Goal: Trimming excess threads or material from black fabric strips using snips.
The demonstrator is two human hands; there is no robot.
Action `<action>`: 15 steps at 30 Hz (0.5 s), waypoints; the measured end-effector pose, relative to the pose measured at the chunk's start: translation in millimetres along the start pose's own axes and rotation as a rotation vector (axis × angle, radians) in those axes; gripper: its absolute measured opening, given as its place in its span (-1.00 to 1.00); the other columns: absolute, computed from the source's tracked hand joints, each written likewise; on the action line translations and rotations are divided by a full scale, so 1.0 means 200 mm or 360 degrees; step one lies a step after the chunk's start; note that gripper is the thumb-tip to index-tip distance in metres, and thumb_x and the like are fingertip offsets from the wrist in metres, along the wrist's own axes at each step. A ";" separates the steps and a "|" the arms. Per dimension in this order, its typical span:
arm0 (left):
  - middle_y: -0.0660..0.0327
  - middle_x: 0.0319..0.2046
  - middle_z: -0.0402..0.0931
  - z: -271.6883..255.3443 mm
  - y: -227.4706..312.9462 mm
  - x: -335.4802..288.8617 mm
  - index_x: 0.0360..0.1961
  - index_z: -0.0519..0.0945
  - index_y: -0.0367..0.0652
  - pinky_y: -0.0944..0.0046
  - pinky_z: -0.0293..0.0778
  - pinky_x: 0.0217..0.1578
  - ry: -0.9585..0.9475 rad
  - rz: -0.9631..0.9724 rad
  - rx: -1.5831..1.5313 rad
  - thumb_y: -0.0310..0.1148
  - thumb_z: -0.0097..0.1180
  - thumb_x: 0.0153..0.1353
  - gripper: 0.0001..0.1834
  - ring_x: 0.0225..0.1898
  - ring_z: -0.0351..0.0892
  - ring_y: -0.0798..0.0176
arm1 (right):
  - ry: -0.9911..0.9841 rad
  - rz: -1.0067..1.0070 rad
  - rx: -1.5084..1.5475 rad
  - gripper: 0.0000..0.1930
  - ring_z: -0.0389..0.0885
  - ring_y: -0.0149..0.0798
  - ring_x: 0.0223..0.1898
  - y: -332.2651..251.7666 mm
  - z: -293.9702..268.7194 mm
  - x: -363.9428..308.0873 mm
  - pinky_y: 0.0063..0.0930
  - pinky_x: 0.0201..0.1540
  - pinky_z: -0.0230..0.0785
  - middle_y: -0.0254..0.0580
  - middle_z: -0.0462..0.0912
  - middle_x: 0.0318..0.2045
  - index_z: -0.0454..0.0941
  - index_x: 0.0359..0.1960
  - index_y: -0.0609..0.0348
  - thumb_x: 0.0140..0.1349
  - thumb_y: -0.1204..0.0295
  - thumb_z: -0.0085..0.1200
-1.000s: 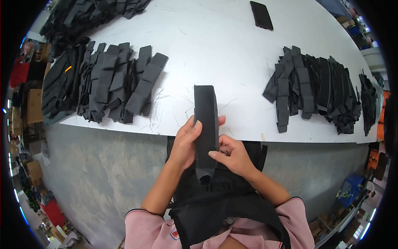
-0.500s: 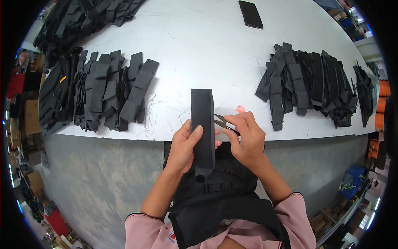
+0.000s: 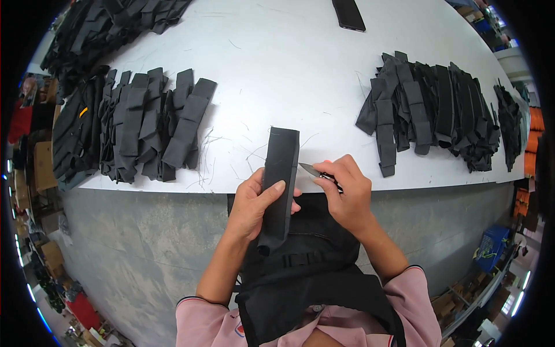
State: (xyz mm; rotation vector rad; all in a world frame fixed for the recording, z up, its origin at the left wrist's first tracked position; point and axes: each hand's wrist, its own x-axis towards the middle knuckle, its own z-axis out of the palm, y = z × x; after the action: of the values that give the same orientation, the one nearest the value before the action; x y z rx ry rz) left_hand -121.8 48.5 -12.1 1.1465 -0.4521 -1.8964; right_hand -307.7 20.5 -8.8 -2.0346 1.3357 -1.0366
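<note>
Trimming seems underway, long black fabric strip (image 3: pixel 282 155) held by left hand (image 3: pixel 253 203), pointed metal snips (image 3: pixel 310 169) by right hand (image 3: pixel 350 195), careful aim apparently needed.

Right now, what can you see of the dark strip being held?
The dark strip is long and narrow, apparently fabric, with a folded-looking right side and a straight top edge. Its top leans slightly right, over the white table. The left hand grips it, thumb across its front. Snips in the right hand point at its right edge; whether they touch is unclear.
</note>
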 end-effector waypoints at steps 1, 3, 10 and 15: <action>0.01 -0.38 0.58 0.00 0.00 0.00 0.00 0.36 -0.35 0.31 0.59 -0.39 0.0001 0.0000 -0.0001 -0.39 0.03 0.24 -0.65 -0.49 0.63 0.22 | -0.0001 0.0000 0.0000 -0.79 0.47 -0.24 -0.60 -0.01 0.00 -0.01 -0.47 -0.57 0.27 -0.23 0.42 -0.50 0.55 -0.31 0.17 -0.03 0.60 0.18; 0.01 -0.39 0.58 0.01 0.01 0.00 0.00 0.36 -0.36 0.31 0.59 -0.40 0.0004 -0.0020 -0.0001 -0.41 0.03 0.23 -0.65 -0.49 0.63 0.22 | 0.0066 0.0046 0.0131 -0.82 0.49 -0.27 -0.59 -0.03 0.00 -0.01 -0.50 -0.57 0.29 -0.23 0.44 -0.49 0.56 -0.32 0.18 -0.01 0.61 0.16; 0.02 -0.34 0.59 0.01 0.02 -0.01 -0.04 0.37 -0.33 0.39 0.57 -0.41 -0.0009 -0.0052 0.0034 -0.41 0.04 0.24 -0.69 -0.45 0.64 0.26 | 0.0074 0.0083 0.0118 -0.82 0.49 -0.27 -0.59 -0.03 -0.01 0.00 -0.51 -0.57 0.31 -0.24 0.43 -0.48 0.55 -0.31 0.20 -0.01 0.59 0.17; 0.02 -0.33 0.59 0.03 0.02 -0.01 -0.05 0.38 -0.35 0.39 0.55 -0.39 -0.0033 -0.0081 0.0140 -0.43 0.04 0.24 -0.71 -0.44 0.63 0.29 | -0.0159 -0.0011 0.0071 -0.80 0.50 -0.25 -0.58 -0.04 0.03 0.05 -0.48 -0.56 0.33 -0.23 0.42 -0.47 0.55 -0.33 0.20 -0.05 0.58 0.18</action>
State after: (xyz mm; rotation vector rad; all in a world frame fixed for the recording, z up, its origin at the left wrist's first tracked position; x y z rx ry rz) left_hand -125.2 47.0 -5.7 1.2067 -0.5267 -1.9507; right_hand -296.1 13.9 -3.8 -2.0317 1.2445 -0.9464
